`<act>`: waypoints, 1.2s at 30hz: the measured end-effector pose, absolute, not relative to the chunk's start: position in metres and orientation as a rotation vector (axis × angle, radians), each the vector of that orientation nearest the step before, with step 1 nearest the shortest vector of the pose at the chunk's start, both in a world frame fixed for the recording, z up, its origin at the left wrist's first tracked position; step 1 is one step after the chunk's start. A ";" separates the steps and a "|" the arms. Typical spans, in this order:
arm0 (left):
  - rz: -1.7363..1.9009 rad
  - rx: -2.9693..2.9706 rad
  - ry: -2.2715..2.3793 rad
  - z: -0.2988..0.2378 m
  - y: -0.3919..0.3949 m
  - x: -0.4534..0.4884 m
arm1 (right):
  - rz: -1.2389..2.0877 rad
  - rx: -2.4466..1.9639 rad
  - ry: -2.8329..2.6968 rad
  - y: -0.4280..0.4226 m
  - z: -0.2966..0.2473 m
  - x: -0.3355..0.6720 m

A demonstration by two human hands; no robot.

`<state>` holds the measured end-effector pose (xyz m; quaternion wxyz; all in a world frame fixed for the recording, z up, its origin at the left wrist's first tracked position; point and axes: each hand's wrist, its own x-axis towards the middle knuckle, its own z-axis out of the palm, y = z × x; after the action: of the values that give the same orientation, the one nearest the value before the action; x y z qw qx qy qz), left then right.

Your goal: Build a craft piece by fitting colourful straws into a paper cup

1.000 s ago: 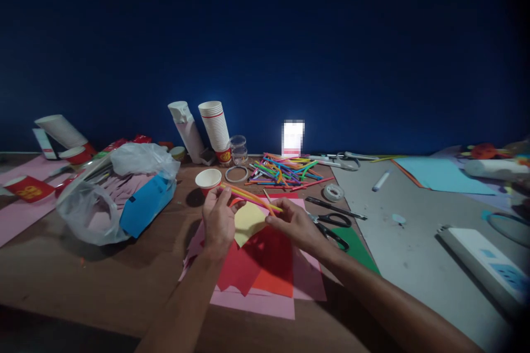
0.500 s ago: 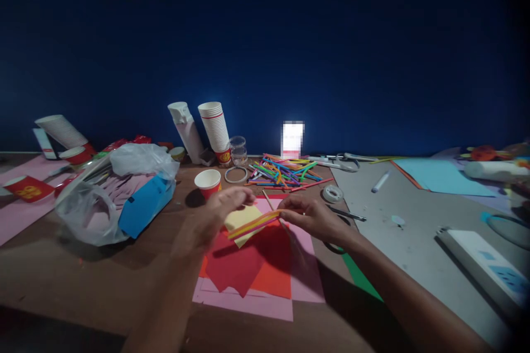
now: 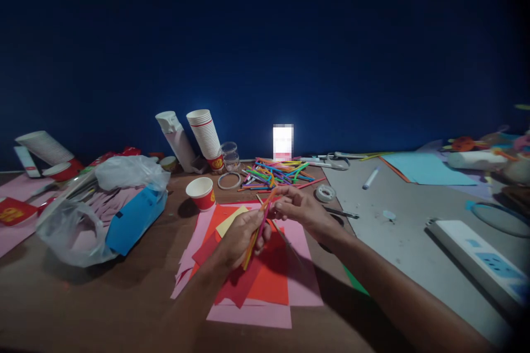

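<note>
While the yellow emblem on the red paper cup [image 3: 201, 194] shows plainly, any lettering in it is too small to read, and the bright panel [image 3: 282, 142] behind is pixelated. Thin, smooth orange, yellow and magenta strips [image 3: 248, 258] slant above flat, overlapping red, orange and pink paper sheets [image 3: 273, 287]. The left hand [image 3: 243, 233] is closed around this bundle, thumb uppermost. Palm inward, the right hand [image 3: 300, 209] has half-curled fingers at the upper ends; whether it pinches them, I cannot tell. A crinkled, translucent plastic bag [image 3: 132, 171] sits left.
</note>
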<state>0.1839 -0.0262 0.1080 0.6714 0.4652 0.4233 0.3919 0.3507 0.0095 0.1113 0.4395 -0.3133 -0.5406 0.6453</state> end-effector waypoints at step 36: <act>0.830 1.228 1.088 0.096 -0.039 0.203 | 1.363 -0.842 -1.463 0.009 0.108 0.352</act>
<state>0.2027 -0.0394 0.0958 0.6063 0.5312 0.4703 0.3591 0.3517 0.0089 0.1080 0.4668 -0.3433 -0.5963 0.5556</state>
